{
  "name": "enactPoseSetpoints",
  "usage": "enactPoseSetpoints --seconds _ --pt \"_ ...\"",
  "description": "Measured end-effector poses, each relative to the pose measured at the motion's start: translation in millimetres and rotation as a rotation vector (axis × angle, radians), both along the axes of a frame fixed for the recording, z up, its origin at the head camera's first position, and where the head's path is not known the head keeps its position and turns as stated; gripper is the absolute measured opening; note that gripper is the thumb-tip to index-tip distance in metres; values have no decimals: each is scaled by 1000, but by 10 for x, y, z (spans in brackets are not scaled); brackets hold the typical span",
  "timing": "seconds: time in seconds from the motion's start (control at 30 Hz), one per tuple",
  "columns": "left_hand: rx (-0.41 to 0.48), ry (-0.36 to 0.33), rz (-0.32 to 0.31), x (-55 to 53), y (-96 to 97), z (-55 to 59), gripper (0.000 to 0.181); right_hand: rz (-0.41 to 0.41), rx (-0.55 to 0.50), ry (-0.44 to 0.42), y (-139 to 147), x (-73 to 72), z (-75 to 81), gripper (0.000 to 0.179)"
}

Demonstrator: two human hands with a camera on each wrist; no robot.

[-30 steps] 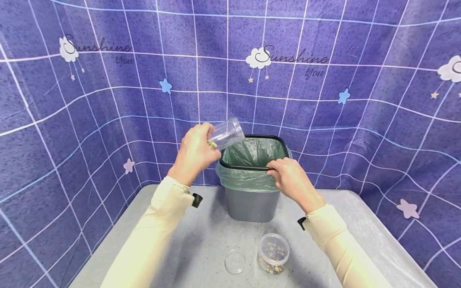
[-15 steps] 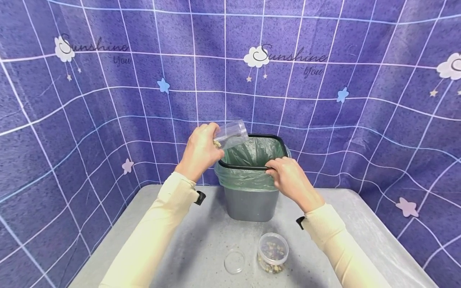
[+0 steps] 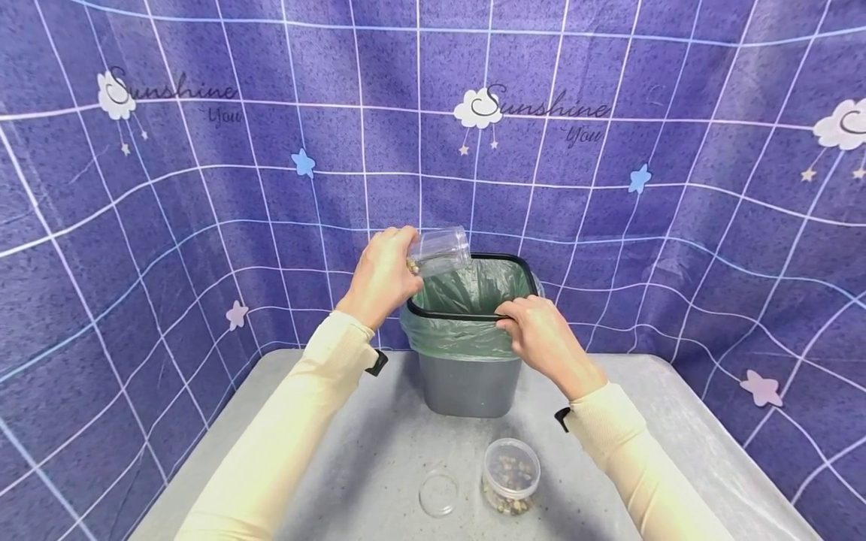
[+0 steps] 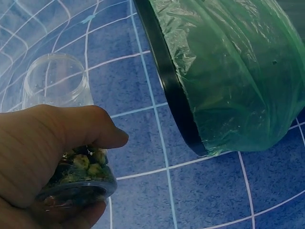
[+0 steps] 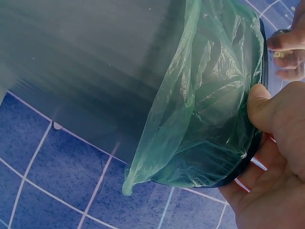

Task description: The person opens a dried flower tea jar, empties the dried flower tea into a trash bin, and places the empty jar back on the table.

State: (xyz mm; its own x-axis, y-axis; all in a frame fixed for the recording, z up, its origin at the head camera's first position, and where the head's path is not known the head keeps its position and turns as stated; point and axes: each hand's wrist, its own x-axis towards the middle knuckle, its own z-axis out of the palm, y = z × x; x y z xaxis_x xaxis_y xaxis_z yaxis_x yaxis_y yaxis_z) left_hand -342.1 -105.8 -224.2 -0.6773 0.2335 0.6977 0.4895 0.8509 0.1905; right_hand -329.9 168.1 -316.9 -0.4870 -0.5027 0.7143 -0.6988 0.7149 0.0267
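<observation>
Near the middle of the far edge of the pale grey tabletop [image 3: 325, 466] stands a grey plastic bin [image 3: 471, 387], upright, lined with a translucent green plastic bag [image 3: 460, 342] folded over the outside under a black rim [image 3: 456, 316]. Left hand [image 3: 384, 274]: curled round the base end of a clear plastic cylindrical jar [image 3: 443, 248], held aloft, tipped nearly onto its side, mouth toward the bin opening; small yellow-green and dark pieces [image 4: 88, 167] lie at its base. Right hand [image 3: 544, 334]: pinches the rim at the bin's near right corner, thumb against the bag. Toward the near edge, right of centre: a squat round clear jar [image 3: 510, 477] with small tan and brown pieces inside; whether it is capped, cannot tell. Just left of it, apart, lies a clear round disc [image 3: 438, 494].
</observation>
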Motion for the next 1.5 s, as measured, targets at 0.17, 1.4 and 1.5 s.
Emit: enactPoseSetpoints --seconds 0.17,1.4,1.5 --pt "-27 0 -7 -51 9 -7 56 7 -3 -1 -1 1 17 7" --pt "-177 31 2 -234 21 -107 49 -9 -21 -6 -15 32 -15 5" --pt "-191 42 3 -253 23 -107 47 -10 -24 1 -12 25 -19 6"
